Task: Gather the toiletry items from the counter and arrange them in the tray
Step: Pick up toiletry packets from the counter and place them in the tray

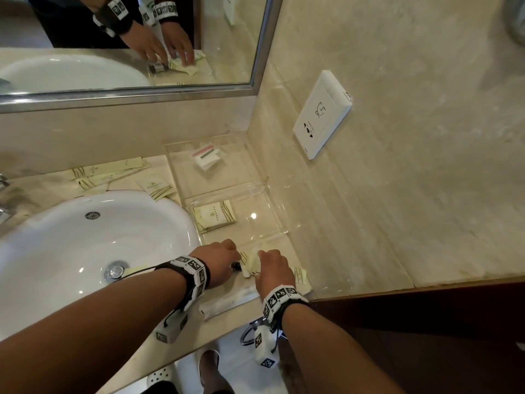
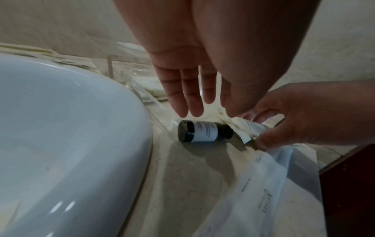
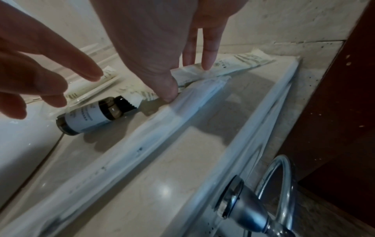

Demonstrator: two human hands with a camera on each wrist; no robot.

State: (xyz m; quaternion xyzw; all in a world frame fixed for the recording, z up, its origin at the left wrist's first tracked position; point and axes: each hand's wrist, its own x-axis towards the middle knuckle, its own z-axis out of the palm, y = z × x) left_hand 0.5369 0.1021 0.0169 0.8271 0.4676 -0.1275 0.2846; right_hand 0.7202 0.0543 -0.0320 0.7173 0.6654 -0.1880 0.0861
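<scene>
A small dark bottle (image 1: 237, 265) (image 2: 205, 131) (image 3: 91, 117) with a white label lies on its side on the counter between the sink and a long cream packet (image 1: 252, 263) (image 2: 249, 128) (image 3: 233, 64). My left hand (image 1: 224, 257) (image 2: 194, 102) hovers just over the bottle with its fingers straight, holding nothing. My right hand (image 1: 272, 265) (image 2: 294, 118) (image 3: 188, 75) pinches the cream packet between thumb and fingers. The clear tray (image 1: 265, 184) stands just beyond both hands. Its near compartment holds a cream sachet (image 1: 214, 216), its far one a white packet (image 1: 206, 159).
The white sink (image 1: 85, 251) fills the left. Several cream sachets (image 1: 108, 172) lie behind it by the wall. A long white plastic-wrapped pack (image 1: 227, 302) (image 3: 142, 144) lies along the counter's front edge. A chrome towel ring (image 3: 274, 184) hangs below. A wall socket (image 1: 322, 115) sits on the right wall.
</scene>
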